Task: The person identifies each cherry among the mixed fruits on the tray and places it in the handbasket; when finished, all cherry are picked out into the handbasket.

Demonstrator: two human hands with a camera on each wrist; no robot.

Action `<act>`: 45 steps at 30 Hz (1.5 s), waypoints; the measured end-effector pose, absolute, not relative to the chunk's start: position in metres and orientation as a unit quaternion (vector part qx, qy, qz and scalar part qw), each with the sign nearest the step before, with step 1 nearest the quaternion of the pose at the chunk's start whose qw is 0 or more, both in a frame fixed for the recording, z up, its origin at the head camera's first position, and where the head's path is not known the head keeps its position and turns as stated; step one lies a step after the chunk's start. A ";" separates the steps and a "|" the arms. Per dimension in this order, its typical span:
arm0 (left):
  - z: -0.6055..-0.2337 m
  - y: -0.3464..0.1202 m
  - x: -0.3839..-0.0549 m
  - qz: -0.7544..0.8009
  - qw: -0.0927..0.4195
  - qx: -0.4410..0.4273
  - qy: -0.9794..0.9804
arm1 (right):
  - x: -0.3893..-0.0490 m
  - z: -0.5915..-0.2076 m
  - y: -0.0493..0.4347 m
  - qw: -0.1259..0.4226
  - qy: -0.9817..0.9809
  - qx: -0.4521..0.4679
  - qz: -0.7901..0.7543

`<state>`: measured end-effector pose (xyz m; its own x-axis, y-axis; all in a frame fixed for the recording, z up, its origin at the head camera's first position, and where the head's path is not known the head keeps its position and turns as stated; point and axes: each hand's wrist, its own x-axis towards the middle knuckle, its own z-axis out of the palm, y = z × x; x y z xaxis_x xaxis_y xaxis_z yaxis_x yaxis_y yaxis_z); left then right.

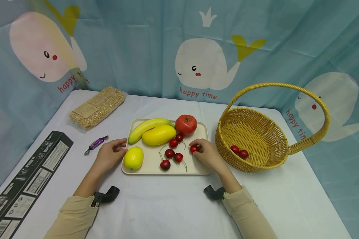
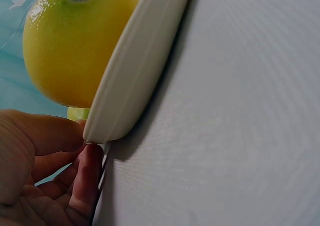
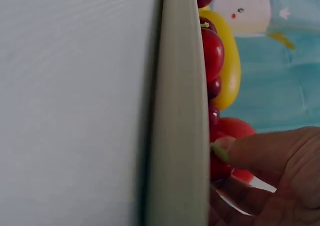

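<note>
A cream tray [image 1: 151,168] lies on the table, bearing fruit. My left hand [image 1: 109,155] pinches its left rim, thumb above and fingers below, beside the lemon [image 1: 133,158]. At the tray's right side my right hand [image 1: 207,153] holds a red cherry [image 1: 193,149] between thumb and fingers; the right wrist view shows a green stem end [image 3: 220,152] at the thumb. Several other cherries [image 1: 169,153] with stems lie mid-tray. Behind them are a banana [image 1: 146,127], a yellow mango-shaped fruit [image 1: 159,135] and a red pomegranate [image 1: 186,124].
A wicker basket [image 1: 257,116] with a tall handle stands right of the tray, two cherries [image 1: 239,152] inside. To the left lie a purple-wrapped candy [image 1: 96,144], a bag of grains [image 1: 98,108] and a long dark box [image 1: 33,179]. A whale-print curtain [image 1: 155,49] hangs behind.
</note>
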<state>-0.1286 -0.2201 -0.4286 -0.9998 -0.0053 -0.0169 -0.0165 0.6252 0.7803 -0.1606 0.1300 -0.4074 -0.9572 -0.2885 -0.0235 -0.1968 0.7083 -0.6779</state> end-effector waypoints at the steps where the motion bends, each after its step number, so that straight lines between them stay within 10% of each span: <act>1: -0.429 -0.220 -0.129 0.433 0.007 -0.006 0.901 | -0.160 -0.406 0.130 0.065 0.920 -0.135 -0.363; 21: -0.430 -0.220 -0.128 0.429 0.001 -0.004 0.903 | -0.145 -0.333 0.185 -0.040 0.879 -0.128 -0.458; 45: -0.430 -0.220 -0.129 0.425 -0.002 0.001 0.905 | -0.158 -0.341 0.251 -0.051 0.872 -0.008 -0.487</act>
